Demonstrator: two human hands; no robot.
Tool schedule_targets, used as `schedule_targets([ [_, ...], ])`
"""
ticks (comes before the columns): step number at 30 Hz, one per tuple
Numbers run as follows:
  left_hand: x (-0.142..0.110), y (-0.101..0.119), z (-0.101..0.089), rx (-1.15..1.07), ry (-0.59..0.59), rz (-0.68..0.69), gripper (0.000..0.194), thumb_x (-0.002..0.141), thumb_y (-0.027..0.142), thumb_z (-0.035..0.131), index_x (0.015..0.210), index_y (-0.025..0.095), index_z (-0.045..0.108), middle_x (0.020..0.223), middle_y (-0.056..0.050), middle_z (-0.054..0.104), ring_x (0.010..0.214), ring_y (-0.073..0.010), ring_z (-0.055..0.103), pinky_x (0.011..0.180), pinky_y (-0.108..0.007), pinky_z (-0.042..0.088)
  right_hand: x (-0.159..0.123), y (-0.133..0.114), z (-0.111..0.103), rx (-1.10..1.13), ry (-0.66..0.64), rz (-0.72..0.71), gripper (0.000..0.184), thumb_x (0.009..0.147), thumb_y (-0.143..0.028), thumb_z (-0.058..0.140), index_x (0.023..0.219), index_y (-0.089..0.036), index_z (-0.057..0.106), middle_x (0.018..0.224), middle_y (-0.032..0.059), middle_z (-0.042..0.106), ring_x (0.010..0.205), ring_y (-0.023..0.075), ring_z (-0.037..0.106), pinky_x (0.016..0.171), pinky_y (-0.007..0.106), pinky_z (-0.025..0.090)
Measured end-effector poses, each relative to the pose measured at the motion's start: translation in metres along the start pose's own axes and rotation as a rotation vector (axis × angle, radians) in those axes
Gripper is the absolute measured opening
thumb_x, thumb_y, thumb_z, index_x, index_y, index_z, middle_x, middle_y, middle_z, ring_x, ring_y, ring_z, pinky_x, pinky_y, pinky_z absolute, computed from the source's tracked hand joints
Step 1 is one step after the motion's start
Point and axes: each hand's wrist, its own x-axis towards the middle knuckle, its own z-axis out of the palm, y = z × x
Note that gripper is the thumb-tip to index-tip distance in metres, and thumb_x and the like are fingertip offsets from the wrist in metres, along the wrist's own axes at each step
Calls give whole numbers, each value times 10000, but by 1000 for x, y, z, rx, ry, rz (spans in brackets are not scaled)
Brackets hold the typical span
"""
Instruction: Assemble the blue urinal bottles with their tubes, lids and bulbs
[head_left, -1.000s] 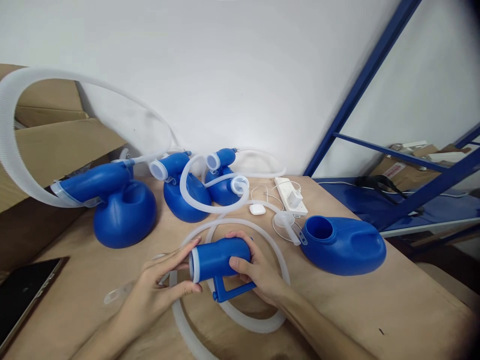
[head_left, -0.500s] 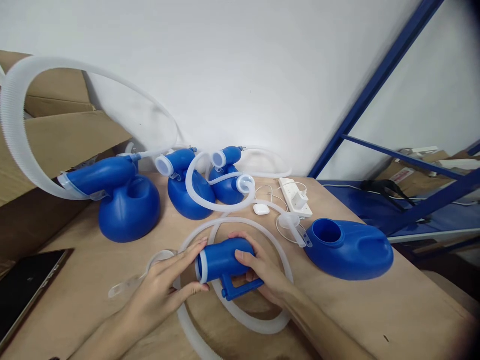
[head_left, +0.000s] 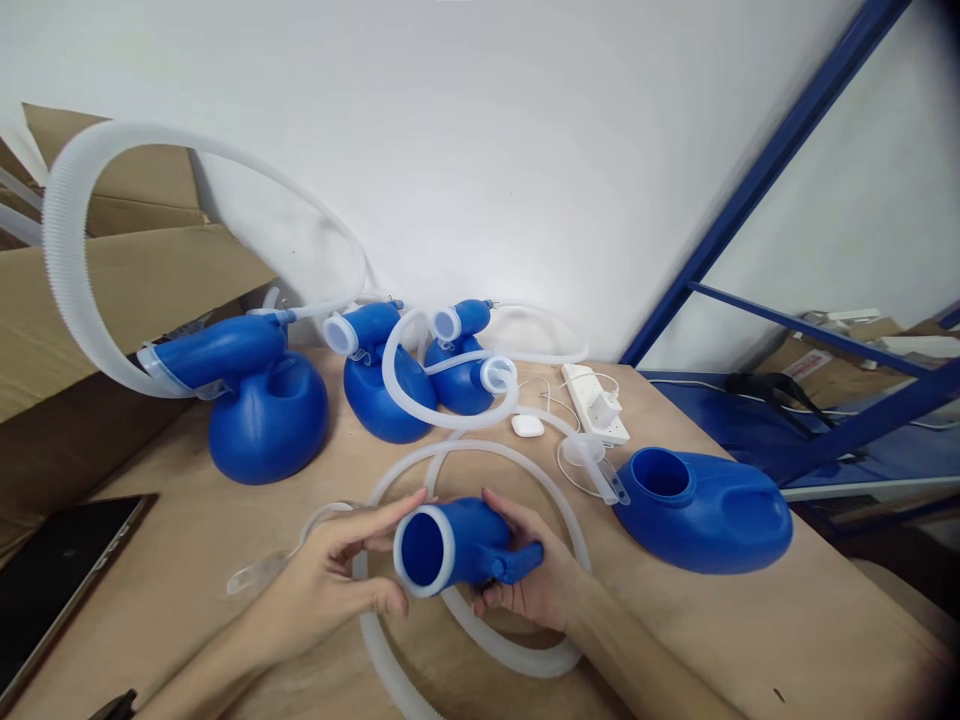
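Both of my hands hold a blue plastic funnel piece with a white rim [head_left: 457, 545] just above the table. Its open mouth is turned toward me. My right hand [head_left: 529, 580] wraps round its body and handle from the right. My left hand [head_left: 337, 580] curls its thumb and fingers at the white rim on the left. A coiled translucent corrugated hose [head_left: 480, 640] lies on the table under my hands. A blue bottle with an open neck [head_left: 705, 510] lies to the right, with a clear cap piece [head_left: 592, 460] beside its neck.
Three assembled blue bottles with funnels and hoses [head_left: 262, 400] [head_left: 379, 385] [head_left: 457, 365] stand along the back wall. A white power strip [head_left: 596, 400] and small white case [head_left: 527, 425] lie behind. A dark tablet [head_left: 60, 565] sits at the left edge. Cardboard boxes [head_left: 127, 280] left, blue shelving [head_left: 825, 330] right.
I have turned the funnel piece so that its open mouth now faces me; the handle has swung from below to the right side. My hands stay in the same spot.
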Motion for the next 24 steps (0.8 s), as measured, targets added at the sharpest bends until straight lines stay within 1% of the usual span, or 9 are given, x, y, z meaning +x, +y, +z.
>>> schedule_targets([
  [3,1,-4,3,-215,-7,-134,657,858,654,875,1448,404,724,1311,-96,823,1181,-366,815,1036,-528,675,4,4,-3,31,53,25,496,1045,-613,615,1156,-135,690,735,56,743,516,177,710,539,273,618],
  [6,0,-10,7,-237,4,-164,619,850,629,899,1417,432,750,1388,-78,789,1292,-364,762,1111,-536,627,5,6,-5,32,100,-18,426,1018,-579,651,1136,-172,689,737,31,736,483,157,672,484,250,573],
  [10,-2,-7,-1,-48,-9,-113,611,863,645,879,1426,446,750,1397,-69,791,1319,-357,750,1150,-521,602,-2,5,1,-10,121,-91,447,937,-578,729,1170,-196,742,791,18,749,447,130,620,427,231,497],
  [14,-10,2,-13,227,-65,5,861,818,704,890,1591,474,586,1503,-72,736,1349,-368,732,1149,-549,600,-6,3,15,-106,120,-197,533,886,-576,811,1284,-224,769,1053,66,791,604,134,677,444,208,476],
  [16,-14,3,-15,404,-67,101,912,757,689,946,1575,462,613,1540,-71,712,1364,-383,719,1137,-523,616,-3,4,20,-138,147,-225,620,885,-596,822,1399,-263,726,1080,50,781,599,111,652,429,184,430],
  [18,-14,0,-16,500,-6,185,733,813,568,942,1490,425,699,1480,-59,752,1303,-354,756,1098,-444,643,-1,5,21,-175,144,-205,757,939,-719,708,1562,-303,598,1047,46,775,563,115,649,430,191,418],
  [20,-12,-4,-21,510,124,196,515,913,442,844,1412,368,739,1339,-46,817,1156,-294,813,1004,-362,670,-2,5,19,-307,122,-218,865,995,-844,477,1679,-317,438,1119,89,776,608,174,716,470,247,487],
  [22,-7,-6,-33,520,266,119,418,953,470,776,1338,310,750,1197,-43,843,981,-260,825,848,-317,679,-8,2,16,-633,182,-398,837,1022,-822,451,1697,-329,411,1344,145,724,818,248,790,631,359,616],
  [24,-3,-7,-50,610,409,1,436,955,571,749,1283,283,749,1024,-31,829,817,-241,786,689,-300,638,-19,-5,13,-1073,332,-708,653,1026,-652,638,1600,-350,561,1519,139,624,1040,283,776,870,460,654],
])
